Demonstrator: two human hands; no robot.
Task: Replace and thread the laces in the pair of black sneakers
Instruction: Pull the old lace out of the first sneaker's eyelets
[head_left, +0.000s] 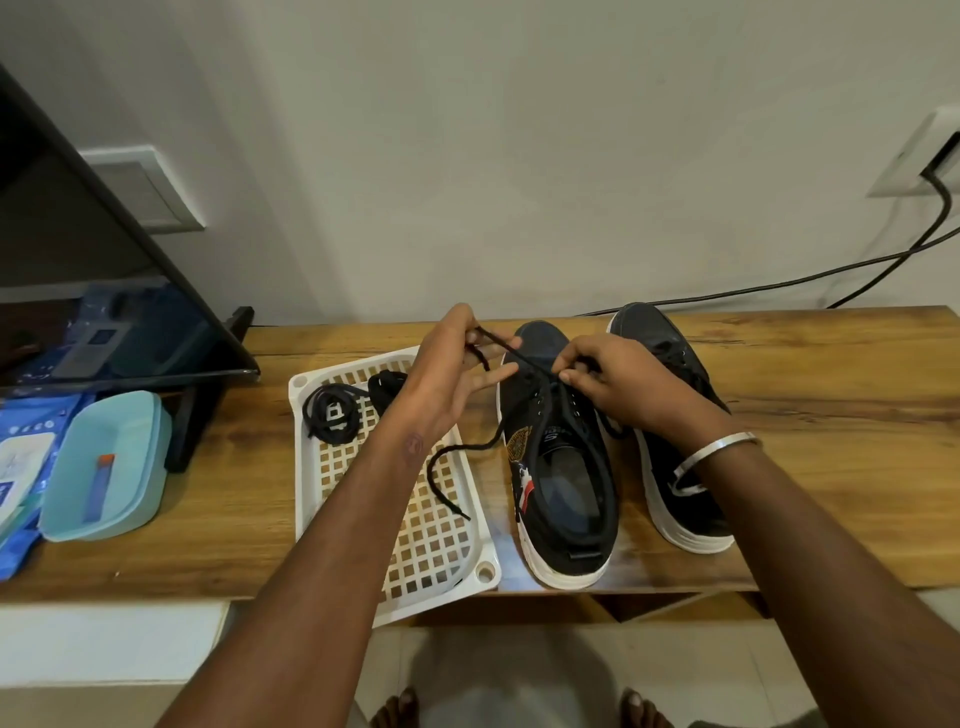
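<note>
Screen (78, 249), big and dark, stands at my 10 o'clock on the wooden desk (831, 374). Below it, at 9 o'clock, sits a light blue box (111, 467) with a small blue and orange stick inside, next to some blue packets (21, 467).

A white tray (457, 545) with square holes lies at about 7 o'clock from the shoes. Two bundles of black laces (332, 410) rest at its far end.

My left hand (447, 374) is up over the tray's far right corner. Its thumb and first finger pinch a black lace (511, 353), and the other fingers (493, 376) are spread out. The lace runs tight across to my right hand (618, 384). That hand's fingers are curled and pinch the same lace just above the eyelets. One loose end of the lace hangs down and curls over the tray.

The near black sneaker (561, 467) stands just right of the tray, toe pointing to 12 o'clock. The second black sneaker (675, 467) stands beside it at 3 o'clock, partly hidden by my right wrist, which wears a silver bangle (719, 449).

Black cables (857, 265) run along the wall at 2 o'clock.
</note>
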